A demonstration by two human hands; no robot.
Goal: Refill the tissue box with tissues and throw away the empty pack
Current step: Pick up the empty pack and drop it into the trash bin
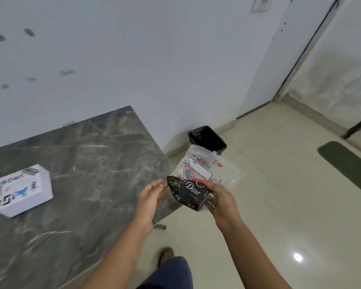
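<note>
My right hand grips the empty tissue pack, a crumpled clear plastic wrapper with a black printed end and a white label. It is held over the floor, just past the table's right edge. My left hand hovers beside the pack's left side with fingers spread, its fingertips close to the black end. The white tissue box with printed logos lies on the dark marble table at the left. A black waste bin stands on the floor beyond the pack, against the wall.
Cream floor tiles stretch to the right. A dark green mat lies at the far right. A white wall runs behind the table and a door frame stands at the back right. My leg and sandalled foot show below.
</note>
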